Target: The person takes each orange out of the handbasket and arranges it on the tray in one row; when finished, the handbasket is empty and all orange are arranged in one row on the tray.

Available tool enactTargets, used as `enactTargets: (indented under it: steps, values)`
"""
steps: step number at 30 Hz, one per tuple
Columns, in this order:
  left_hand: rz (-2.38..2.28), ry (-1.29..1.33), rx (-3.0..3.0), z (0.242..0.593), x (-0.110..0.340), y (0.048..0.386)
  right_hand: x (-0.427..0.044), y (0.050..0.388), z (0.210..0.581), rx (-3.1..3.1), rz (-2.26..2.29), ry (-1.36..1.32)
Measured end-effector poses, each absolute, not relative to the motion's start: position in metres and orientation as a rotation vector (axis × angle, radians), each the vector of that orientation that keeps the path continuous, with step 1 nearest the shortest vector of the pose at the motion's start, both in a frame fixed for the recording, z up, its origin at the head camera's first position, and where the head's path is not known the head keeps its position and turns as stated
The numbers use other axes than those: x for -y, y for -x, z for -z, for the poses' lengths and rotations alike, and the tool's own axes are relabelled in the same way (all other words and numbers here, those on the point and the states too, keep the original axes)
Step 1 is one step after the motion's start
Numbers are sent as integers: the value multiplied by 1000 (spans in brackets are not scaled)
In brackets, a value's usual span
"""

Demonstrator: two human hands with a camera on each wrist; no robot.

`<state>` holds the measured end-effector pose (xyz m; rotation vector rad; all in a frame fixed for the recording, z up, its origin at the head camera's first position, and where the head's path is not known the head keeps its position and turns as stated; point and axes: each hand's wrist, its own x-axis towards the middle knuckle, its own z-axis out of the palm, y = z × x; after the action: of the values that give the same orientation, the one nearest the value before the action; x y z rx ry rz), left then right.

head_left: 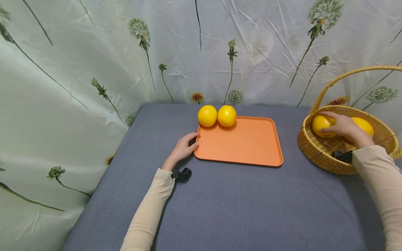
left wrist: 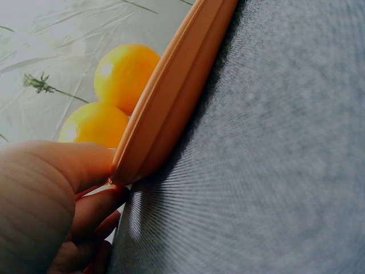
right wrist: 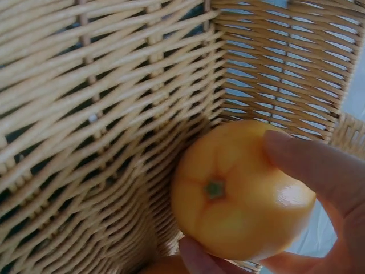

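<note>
Inside the wicker basket (head_left: 317,157), at the right of the head view, my right hand (head_left: 343,125) grips an orange (head_left: 321,126). Thumb and fingers lie on opposite sides of this orange (right wrist: 228,194) in the right wrist view, and its green stem mark shows. Another yellow-orange fruit (head_left: 363,127) lies in the basket, partly behind the hand. My left hand (head_left: 182,149) pinches the left edge of the orange-coloured tray (head_left: 245,143); the thumb and a finger meet at the rim (left wrist: 165,85). Two oranges (head_left: 207,116) sit side by side at the tray's back left corner.
A tall handle (head_left: 348,72) arches over the basket. The table has a grey-blue cloth (head_left: 238,202). A flower-printed curtain (head_left: 188,52) hangs behind the table and along its left side. Each wrist wears a black strap (head_left: 181,174).
</note>
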<state>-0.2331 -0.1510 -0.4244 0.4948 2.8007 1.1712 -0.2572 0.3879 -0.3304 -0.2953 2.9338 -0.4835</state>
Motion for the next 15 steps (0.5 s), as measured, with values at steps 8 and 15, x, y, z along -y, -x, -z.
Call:
enactTargets:
  steps: [8, 15]
  values:
    - [-1178, -468, -2781, 424, 150, 233, -389, 259, 333, -2990, 425, 234]
    - [-1174, -474, -2785, 424, 151, 234, -388, 259, 326, -3006, 479, 199]
